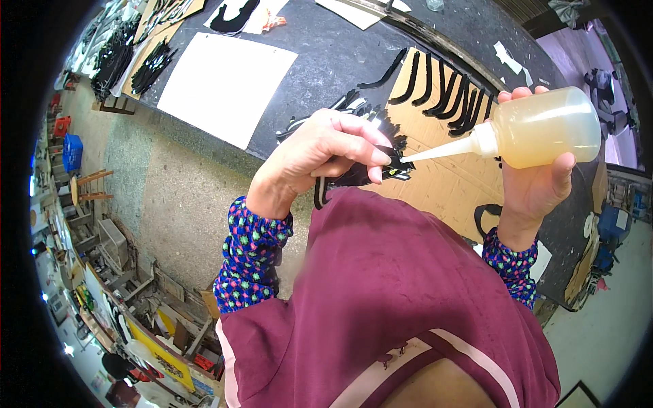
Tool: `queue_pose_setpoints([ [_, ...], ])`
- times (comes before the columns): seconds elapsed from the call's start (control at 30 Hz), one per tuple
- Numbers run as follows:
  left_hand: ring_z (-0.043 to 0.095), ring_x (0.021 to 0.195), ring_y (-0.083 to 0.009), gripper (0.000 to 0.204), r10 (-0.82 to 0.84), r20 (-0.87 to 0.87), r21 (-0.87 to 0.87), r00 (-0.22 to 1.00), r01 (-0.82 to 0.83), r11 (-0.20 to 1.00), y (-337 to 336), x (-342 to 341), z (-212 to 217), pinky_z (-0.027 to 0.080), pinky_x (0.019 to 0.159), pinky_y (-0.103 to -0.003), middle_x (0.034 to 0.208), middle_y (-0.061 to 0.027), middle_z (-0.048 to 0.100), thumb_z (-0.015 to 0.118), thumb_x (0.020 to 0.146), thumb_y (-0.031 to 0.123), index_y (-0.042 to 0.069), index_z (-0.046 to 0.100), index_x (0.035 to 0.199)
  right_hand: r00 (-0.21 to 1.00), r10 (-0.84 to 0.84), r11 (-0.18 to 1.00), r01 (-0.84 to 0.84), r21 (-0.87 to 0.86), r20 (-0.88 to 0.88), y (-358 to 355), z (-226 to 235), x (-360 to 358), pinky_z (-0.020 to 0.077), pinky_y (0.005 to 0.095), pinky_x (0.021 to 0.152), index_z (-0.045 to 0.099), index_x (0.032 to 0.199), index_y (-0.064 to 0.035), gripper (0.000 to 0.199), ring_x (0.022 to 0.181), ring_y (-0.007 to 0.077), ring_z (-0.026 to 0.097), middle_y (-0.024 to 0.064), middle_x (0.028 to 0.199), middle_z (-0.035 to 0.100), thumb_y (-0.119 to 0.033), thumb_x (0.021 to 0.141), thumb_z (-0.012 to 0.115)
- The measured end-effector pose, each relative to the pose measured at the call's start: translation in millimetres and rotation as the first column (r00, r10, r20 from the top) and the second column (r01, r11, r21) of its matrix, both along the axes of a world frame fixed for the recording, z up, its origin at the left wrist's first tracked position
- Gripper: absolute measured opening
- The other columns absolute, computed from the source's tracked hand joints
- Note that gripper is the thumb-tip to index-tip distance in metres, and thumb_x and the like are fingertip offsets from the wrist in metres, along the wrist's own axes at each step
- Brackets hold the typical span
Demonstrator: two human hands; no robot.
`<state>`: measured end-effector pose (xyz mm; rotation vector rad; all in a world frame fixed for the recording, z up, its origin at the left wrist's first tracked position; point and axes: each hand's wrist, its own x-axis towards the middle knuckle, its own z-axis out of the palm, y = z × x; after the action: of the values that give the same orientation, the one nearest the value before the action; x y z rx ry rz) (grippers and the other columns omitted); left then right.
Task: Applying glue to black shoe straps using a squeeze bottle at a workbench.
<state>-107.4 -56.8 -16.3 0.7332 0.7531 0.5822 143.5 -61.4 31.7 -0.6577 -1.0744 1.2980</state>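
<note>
My left hand (323,153) pinches a thin black cut-out strip piece (360,175) in front of my chest, its curved ends hanging below my fingers. My right hand (541,183) grips a soft translucent squeeze bottle (544,127) of yellowish liquid, tipped sideways. Its long white nozzle (439,149) points left, and the tip touches the black piece just beside my left fingertips. Both wrists wear blue dotted cuffs over a maroon top (388,299).
Below the hands lies a brown cardboard sheet (442,187) with several curved black strips (442,85) on a dark worktable (326,54). A white sheet (224,85) lies on the left, with more black pieces (153,64) beyond it. Concrete floor and cluttered shelving are on the left.
</note>
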Motion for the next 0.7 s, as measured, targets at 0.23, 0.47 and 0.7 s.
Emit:
queue_pose_setpoints([
  [0.23, 0.028, 0.031, -0.0004, 0.013, -0.003, 0.0, -0.009, 1.0, 0.003, 1.0, 2.3, 1.4, -1.9, 0.015, 0.031, -0.016, 0.062, -0.0086, 0.061, 0.061, 0.069, 0.003, -0.001, 0.061, 0.081, 1.0, -0.021, 1.0, 0.021, 0.011, 0.004, -0.4, -3.2, 3.2, 0.0381, 0.0445, 0.091, 0.032, 0.122, 0.0033, 0.079, 0.111, 0.0374, 0.04, 0.0216, 0.117, 0.043, -0.039, 0.067, 0.069],
  [0.47, 0.029, 0.031, -0.0007, 0.013, -0.009, 0.008, -0.005, 1.0, 0.009, 1.0, 5.3, 3.5, -3.8, 0.015, 0.03, -0.016, 0.062, -0.0094, 0.061, 0.061, 0.07, 0.002, -0.001, 0.061, 0.082, 1.0, -0.022, 1.0, 0.022, -0.018, 0.0, -1.5, -2.6, 4.9, 0.0367, 0.0434, 0.093, 0.033, 0.121, 0.0034, 0.079, 0.11, 0.0362, 0.041, 0.0209, 0.116, 0.044, -0.039, 0.066, 0.071],
  [0.7, 0.029, 0.033, -0.0009, 0.017, -0.02, 0.011, -0.012, 1.0, 0.02, 1.0, 6.4, 4.5, -4.4, 0.016, 0.032, -0.016, 0.065, -0.0079, 0.062, 0.062, 0.067, 0.004, -0.002, 0.061, 0.082, 1.0, -0.02, 0.999, 0.019, -0.043, -0.02, -4.6, -4.7, 9.0, 0.0366, 0.0434, 0.092, 0.034, 0.121, 0.0031, 0.078, 0.111, 0.0359, 0.041, 0.0205, 0.116, 0.044, -0.038, 0.065, 0.071],
])
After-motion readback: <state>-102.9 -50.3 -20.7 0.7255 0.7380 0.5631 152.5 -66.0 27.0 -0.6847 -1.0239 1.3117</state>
